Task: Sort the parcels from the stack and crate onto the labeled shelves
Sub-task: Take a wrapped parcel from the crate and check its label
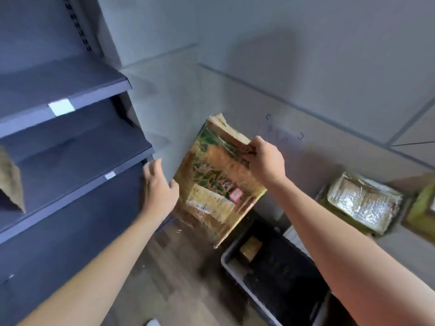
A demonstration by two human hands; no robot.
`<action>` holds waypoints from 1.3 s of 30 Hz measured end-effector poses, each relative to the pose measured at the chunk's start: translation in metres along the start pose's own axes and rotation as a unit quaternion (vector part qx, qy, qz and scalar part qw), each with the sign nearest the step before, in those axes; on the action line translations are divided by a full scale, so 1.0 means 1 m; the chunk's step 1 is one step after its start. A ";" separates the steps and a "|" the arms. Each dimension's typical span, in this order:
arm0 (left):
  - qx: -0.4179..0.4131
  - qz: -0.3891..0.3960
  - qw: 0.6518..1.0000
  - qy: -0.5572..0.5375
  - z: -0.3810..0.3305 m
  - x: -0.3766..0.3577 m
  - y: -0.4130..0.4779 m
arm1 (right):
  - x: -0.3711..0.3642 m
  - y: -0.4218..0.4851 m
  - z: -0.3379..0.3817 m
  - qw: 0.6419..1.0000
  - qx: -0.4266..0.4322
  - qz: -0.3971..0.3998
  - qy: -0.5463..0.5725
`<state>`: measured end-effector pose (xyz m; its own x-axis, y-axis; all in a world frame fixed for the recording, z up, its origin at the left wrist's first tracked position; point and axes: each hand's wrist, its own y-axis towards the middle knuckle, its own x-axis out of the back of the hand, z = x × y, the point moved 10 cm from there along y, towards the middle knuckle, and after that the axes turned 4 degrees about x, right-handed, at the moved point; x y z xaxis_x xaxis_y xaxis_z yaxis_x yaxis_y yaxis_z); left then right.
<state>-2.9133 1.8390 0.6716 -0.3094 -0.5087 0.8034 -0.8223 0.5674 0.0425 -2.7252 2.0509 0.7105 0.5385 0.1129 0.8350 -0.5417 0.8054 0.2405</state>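
Parcel (pixel 216 182), wrapped in clear film with a green and gold print, hangs tilted in the air between the dark shelves (pixel 77 161) and the black crate (pixel 235 262). From my screen, the right hand (pixel 266 161) pinches its upper right edge. The left hand (pixel 157 184) is spread loose at the parcel's left edge, thumb just against it and gripping nothing. A white label (pixel 61 107) sits on one shelf's front edge. A small box (pixel 250 248) lies in the crate's far corner. A film-wrapped bundle (pixel 362 201) lies beyond the crate's right side.
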 end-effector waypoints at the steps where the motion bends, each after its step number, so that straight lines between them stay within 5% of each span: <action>1: -0.087 -0.033 0.996 0.016 -0.025 0.019 0.003 | -0.003 0.004 0.025 0.999 0.045 0.010 -0.026; 5: -0.294 -0.040 0.949 0.103 -0.090 0.049 0.014 | -0.016 0.008 0.111 0.977 0.189 0.030 -0.098; 9: -0.254 0.054 0.947 0.189 -0.074 0.046 0.042 | -0.033 0.013 0.164 0.951 0.280 0.033 -0.126; 14: -0.261 0.008 0.935 0.239 -0.048 0.069 0.057 | -0.045 0.017 0.203 0.930 0.353 0.007 -0.102; 18: -0.280 -0.054 0.942 0.175 -0.040 0.099 0.057 | -0.039 0.008 0.232 0.903 0.413 -0.069 -0.091; 22: -0.188 -0.091 0.971 0.113 -0.002 0.128 0.068 | -0.032 0.018 0.215 0.945 0.310 -0.092 -0.041; 27: -0.063 -0.113 0.991 -0.016 0.054 0.147 0.075 | -0.062 0.034 0.164 0.988 0.143 0.024 -0.056; 39: 0.095 -0.082 0.947 -0.294 0.105 0.133 0.057 | -0.058 0.051 0.200 0.983 0.165 -0.020 -0.081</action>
<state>-3.0508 1.7358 0.7182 -0.3362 -0.8847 0.3229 -0.9363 0.3509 -0.0136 -2.9133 1.9690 0.7738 0.4675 -0.0302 0.8835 -0.7169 0.5717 0.3989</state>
